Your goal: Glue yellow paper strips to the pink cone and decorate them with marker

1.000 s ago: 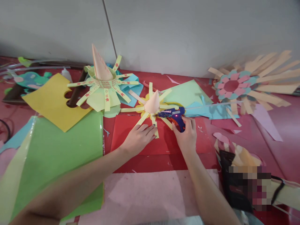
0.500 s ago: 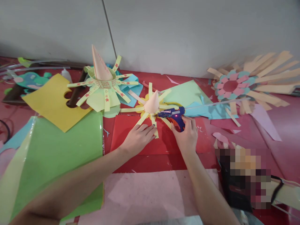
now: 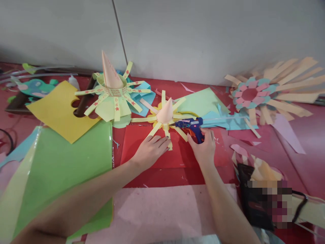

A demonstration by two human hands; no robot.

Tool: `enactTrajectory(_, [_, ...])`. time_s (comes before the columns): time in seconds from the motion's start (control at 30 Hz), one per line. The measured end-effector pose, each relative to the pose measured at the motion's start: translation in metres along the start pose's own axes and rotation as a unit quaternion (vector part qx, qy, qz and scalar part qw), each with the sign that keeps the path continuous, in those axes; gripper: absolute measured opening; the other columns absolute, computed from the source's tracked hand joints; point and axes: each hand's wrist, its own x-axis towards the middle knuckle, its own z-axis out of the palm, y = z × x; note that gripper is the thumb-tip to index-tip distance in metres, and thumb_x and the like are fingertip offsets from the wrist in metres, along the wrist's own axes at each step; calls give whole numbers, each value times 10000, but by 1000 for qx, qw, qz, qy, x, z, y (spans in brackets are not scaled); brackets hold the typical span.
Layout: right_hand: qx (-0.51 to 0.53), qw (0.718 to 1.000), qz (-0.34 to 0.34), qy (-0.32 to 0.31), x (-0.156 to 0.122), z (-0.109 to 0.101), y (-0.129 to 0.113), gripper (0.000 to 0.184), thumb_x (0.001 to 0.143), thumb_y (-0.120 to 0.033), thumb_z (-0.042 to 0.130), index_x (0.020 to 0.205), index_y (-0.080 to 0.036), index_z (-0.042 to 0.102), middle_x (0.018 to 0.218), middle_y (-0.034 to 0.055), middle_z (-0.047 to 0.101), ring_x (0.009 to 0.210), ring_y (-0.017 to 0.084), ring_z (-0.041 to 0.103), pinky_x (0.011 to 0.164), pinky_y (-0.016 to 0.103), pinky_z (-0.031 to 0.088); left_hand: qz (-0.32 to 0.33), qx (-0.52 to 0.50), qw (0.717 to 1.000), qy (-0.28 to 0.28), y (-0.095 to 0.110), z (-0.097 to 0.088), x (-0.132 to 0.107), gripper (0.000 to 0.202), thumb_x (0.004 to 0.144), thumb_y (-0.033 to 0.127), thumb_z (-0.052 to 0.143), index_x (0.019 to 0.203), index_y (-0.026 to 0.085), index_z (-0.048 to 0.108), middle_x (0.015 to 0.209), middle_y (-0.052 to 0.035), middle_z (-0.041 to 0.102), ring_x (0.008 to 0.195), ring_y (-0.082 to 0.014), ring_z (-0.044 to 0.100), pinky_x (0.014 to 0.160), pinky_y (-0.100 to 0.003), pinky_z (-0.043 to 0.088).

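My right hand (image 3: 204, 147) is wrapped round a blue glue gun (image 3: 190, 124) whose nozzle points left at the base of a peach paper cone (image 3: 165, 112). The cone stands on a yellow flower shape with pale yellow strips (image 3: 154, 129) radiating out, all on a red sheet (image 3: 134, 142). My left hand (image 3: 150, 150) lies flat on the red sheet, fingers stretched onto one of the lower strips beside the cone.
A finished cone craft with star-printed strips (image 3: 111, 89) stands behind, left. Yellow (image 3: 54, 112), green (image 3: 61, 162), mint (image 3: 203, 100) and pink (image 3: 157, 210) sheets lie around. A big paper flower (image 3: 250, 94) is at right, a black object (image 3: 254, 200) at lower right, a grey wall behind.
The glue gun and my right hand have shifted slightly right, away from the cone. My left hand stays pressed on the strip.
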Motion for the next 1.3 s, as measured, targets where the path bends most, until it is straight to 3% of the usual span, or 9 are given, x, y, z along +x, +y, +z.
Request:
enactTrajectory(0.33, [32,999,44,3,3,1,2,347,707,-431,643,938,-188,551,893,43,565,811,182,547,737,327,454,52,1,999,13,-2,-5,0,284,891,48,432,1121,107,588,1105,-43,674,876,-156,612,713,-295,461])
enactTrajectory(0.67, [43,995,88,19,5,-1,0,353,690,-423,657,919,-172,559,874,45,566,775,173,524,714,317,441,49,-2,999,22,-2,-8,3,252,938,110,398,1118,137,573,1106,-53,669,902,-158,634,720,-291,465])
enactTrajectory(0.87, [36,995,88,17,5,0,2,389,697,-453,648,943,-165,559,876,43,563,774,169,518,715,316,432,54,-21,998,20,-2,-6,2,335,920,60,395,1236,127,482,1191,-91,621,972,-160,622,781,-291,483])
enactTrajectory(1.3, [42,994,100,17,4,2,5,399,696,-450,655,961,-165,568,882,46,570,780,171,520,721,314,432,46,-34,998,2,-2,-5,0,389,889,19,372,1263,112,426,1204,-119,598,1047,-193,598,869,-327,481])
